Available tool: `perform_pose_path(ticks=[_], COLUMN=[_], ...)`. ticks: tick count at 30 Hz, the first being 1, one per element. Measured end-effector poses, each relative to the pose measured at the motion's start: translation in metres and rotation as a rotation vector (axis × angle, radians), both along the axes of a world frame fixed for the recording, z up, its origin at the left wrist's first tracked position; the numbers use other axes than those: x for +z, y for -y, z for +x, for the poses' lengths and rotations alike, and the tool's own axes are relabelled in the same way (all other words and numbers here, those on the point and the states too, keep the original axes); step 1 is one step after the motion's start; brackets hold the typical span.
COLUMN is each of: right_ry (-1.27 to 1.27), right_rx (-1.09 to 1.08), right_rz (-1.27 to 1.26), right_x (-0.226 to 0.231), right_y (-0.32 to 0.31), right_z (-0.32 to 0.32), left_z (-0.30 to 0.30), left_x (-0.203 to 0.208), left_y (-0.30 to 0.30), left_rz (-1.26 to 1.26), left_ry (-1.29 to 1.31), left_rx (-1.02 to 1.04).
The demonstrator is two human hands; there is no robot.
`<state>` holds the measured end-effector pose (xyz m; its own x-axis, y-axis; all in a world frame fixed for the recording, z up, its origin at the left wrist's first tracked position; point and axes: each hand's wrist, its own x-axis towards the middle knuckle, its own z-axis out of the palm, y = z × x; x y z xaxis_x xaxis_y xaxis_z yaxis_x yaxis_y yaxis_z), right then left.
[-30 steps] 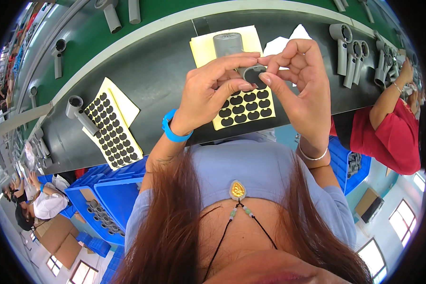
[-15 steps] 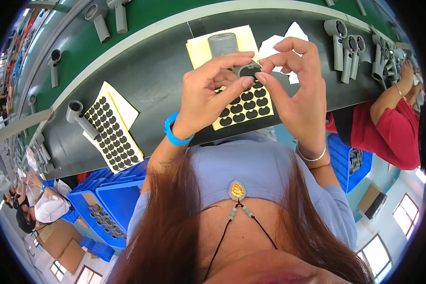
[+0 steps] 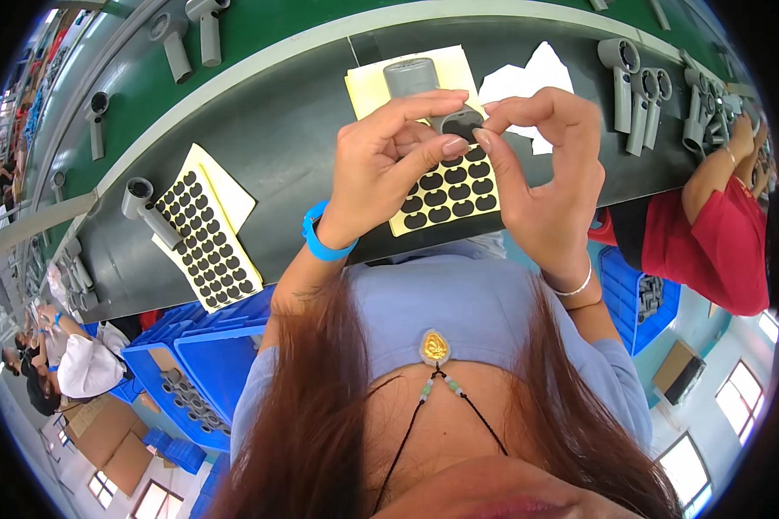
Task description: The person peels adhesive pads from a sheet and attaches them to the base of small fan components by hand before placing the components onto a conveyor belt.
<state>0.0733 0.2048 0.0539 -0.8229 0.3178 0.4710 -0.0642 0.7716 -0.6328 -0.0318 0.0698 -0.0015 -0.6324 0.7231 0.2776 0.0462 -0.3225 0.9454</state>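
Note:
My left hand [image 3: 388, 160] is closed round a grey handheld fan, mostly hidden by the fingers. A dark oval sticker [image 3: 463, 124] shows at the fan's exposed end, between my two hands. My right hand [image 3: 550, 173] has its thumb and index finger bent at the sticker's right edge. Below the hands lies a yellow sheet of dark oval stickers [image 3: 438, 214]. Beyond my left hand a grey cylindrical piece [image 3: 411, 78] shows over yellow paper [image 3: 365, 91]; whether it belongs to the held fan, I cannot tell.
Left on the dark bench [image 3: 294, 156] lie another sticker sheet [image 3: 206, 238] and a grey handheld fan [image 3: 151, 216]. White paper [image 3: 528, 82] and several fans [image 3: 640, 108] are to the right. Blue crates [image 3: 225, 350] stand below. A co-worker in red [image 3: 710, 233] works at right.
My right hand has shifted slightly right and down, its index finger lower and more bent. The dark sticker at the fan's end now shows more fully between my hands.

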Motion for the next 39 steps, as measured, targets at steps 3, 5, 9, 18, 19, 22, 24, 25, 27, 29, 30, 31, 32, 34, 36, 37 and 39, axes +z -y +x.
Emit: perform_pose_path(ticks=[3, 5, 9, 18, 19, 22, 24, 25, 27, 29, 30, 31, 32, 34, 36, 37, 39], right_ry=[0.002, 0.015, 0.044, 0.074, 0.073, 0.1, 0.116, 0.113, 0.151, 0.16, 0.181, 0.189, 0.168, 0.16, 0.146, 0.153, 0.217], right_rx=[-0.011, -0.026, -0.041, -0.038, -0.039, -0.048, -0.056, -0.054, -0.045, -0.048, -0.066, -0.064, -0.047, -0.127, -0.12, -0.113, -0.11], right_rz=[-0.022, -0.017, -0.036, -0.017, -0.017, -0.057, -0.024, -0.022, -0.038, 0.018, 0.07, 0.073, 0.077, 0.106, 0.042, -0.035, -0.174], right_x=[-0.001, 0.0, 0.001, 0.004, 0.004, 0.006, 0.006, 0.008, 0.012, 0.015, 0.017, 0.016, 0.015, 0.01, -0.007, -0.019, -0.031], right_y=[-0.001, -0.001, -0.001, -0.004, -0.004, -0.004, -0.004, -0.004, -0.003, 0.001, 0.002, 0.003, 0.0, -0.006, -0.014, -0.019, -0.025], right_z=[-0.001, -0.002, -0.002, 0.0, 0.0, -0.001, -0.003, -0.004, -0.005, -0.008, -0.009, -0.01, -0.012, -0.019, -0.029, -0.035, -0.048], left_z=[0.0, 0.001, 0.003, 0.01, 0.01, 0.009, 0.008, 0.007, 0.007, 0.008, 0.01, 0.009, 0.005, -0.007, -0.028, -0.042, -0.084], left_x=[0.001, 0.001, -0.002, -0.001, -0.001, -0.002, -0.003, -0.003, -0.004, -0.004, -0.003, -0.003, -0.005, -0.001, 0.001, -0.002, -0.015], left_y=[-0.001, -0.001, -0.002, -0.004, -0.004, -0.005, -0.005, -0.004, -0.002, 0.0, 0.002, 0.003, 0.004, 0.002, -0.002, -0.008, -0.026], left_rz=[-0.029, -0.04, 0.0, 0.013, 0.015, 0.013, 0.009, 0.008, 0.009, -0.001, 0.001, 0.013, 0.024, 0.076, -0.073, -0.074, -0.177], left_ry=[-0.006, -0.012, 0.025, 0.086, 0.091, 0.093, 0.09, 0.094, 0.09, 0.091, 0.16, 0.159, 0.158, 0.176, -0.066, -0.116, -0.255], left_rx=[-0.006, -0.008, 0.008, 0.036, 0.035, 0.032, 0.031, 0.027, 0.03, 0.055, 0.065, 0.084, 0.1, 0.129, 0.169, 0.219, 0.287])
